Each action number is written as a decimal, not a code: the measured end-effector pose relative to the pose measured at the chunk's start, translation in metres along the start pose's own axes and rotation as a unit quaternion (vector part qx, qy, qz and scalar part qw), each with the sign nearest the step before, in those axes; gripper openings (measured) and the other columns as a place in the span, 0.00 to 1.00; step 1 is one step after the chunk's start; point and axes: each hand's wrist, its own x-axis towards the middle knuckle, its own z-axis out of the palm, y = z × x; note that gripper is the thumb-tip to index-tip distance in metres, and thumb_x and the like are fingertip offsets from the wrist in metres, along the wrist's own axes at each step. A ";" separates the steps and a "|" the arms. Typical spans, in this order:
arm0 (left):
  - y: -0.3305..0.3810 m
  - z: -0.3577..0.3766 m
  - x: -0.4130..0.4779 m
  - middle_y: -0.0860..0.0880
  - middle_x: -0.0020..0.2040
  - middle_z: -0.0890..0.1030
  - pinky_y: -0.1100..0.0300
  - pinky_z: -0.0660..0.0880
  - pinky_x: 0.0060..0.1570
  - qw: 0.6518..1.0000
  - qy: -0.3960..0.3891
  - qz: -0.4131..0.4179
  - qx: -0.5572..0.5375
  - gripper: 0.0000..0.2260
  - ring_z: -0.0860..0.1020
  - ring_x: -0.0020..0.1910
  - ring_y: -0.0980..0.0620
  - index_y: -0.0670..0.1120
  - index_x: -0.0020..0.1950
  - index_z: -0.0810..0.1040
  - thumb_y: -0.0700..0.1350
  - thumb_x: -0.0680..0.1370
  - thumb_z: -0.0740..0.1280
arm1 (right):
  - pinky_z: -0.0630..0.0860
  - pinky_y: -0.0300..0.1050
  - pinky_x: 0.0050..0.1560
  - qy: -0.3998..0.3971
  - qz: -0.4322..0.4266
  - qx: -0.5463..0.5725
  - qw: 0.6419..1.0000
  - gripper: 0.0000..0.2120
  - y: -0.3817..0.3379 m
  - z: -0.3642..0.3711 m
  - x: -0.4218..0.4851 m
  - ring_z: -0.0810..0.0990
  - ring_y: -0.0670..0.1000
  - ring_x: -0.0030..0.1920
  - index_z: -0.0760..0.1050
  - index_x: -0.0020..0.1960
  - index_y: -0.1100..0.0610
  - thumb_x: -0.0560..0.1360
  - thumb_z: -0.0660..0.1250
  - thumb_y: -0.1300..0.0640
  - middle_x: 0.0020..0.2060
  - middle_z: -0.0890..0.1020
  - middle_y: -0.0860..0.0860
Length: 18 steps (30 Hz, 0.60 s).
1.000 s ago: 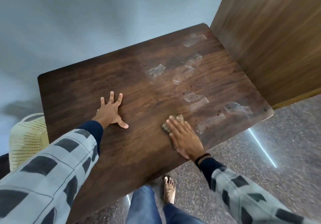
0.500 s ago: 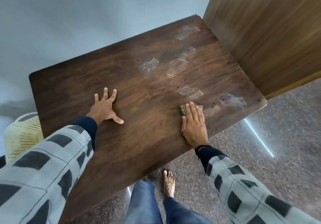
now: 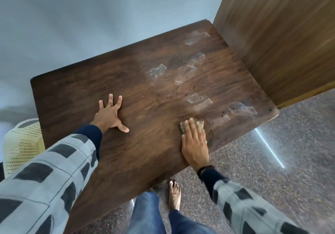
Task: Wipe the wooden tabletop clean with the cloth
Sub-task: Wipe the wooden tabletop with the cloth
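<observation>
A dark wooden tabletop [image 3: 137, 154] fills the middle of the view, with pale tape-like patches [image 3: 198, 98] and small dark spots on its right half. My right hand [image 3: 194, 144] lies flat with straight fingers on a small greenish-brown cloth [image 3: 200, 124], pressing it to the wood near the front right edge. Only the cloth's far end shows past my fingertips. My left hand [image 3: 110, 115] rests flat on the bare wood with fingers spread, left of centre.
A wooden panel [image 3: 282, 34] stands against the table's right side. A cream perforated chair [image 3: 20, 143] sits at the left below the table. A grey wall is behind. My legs and a bare foot [image 3: 174, 193] stand on speckled floor.
My right hand slid the cloth rightward from the table's middle, then back a little toward me along the front right edge. My left hand stayed planted.
</observation>
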 end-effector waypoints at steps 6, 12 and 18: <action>-0.001 -0.001 0.000 0.54 0.78 0.27 0.29 0.57 0.71 1.000 0.005 0.005 -0.005 0.69 0.33 0.77 0.35 0.62 0.78 0.31 0.60 0.56 0.84 | 0.53 0.57 0.79 -0.043 -0.204 -0.019 0.978 0.26 -0.039 0.003 0.031 0.47 0.52 0.81 0.51 0.83 0.50 0.86 0.48 0.49 0.82 0.52 0.48; -0.002 -0.001 0.001 0.53 0.77 0.27 0.30 0.56 0.72 1.000 0.000 0.005 -0.006 0.70 0.33 0.77 0.35 0.62 0.77 0.31 0.60 0.57 0.84 | 0.51 0.57 0.80 0.013 0.017 0.021 1.000 0.27 -0.025 0.006 -0.010 0.45 0.52 0.81 0.50 0.83 0.52 0.85 0.48 0.48 0.82 0.50 0.49; -0.005 0.002 0.003 0.53 0.77 0.26 0.30 0.55 0.71 1.000 0.007 0.014 -0.011 0.70 0.33 0.77 0.35 0.61 0.78 0.31 0.60 0.56 0.84 | 0.49 0.57 0.80 -0.066 -0.226 -0.018 0.972 0.25 -0.062 0.004 0.049 0.44 0.53 0.81 0.50 0.83 0.50 0.86 0.45 0.49 0.82 0.50 0.48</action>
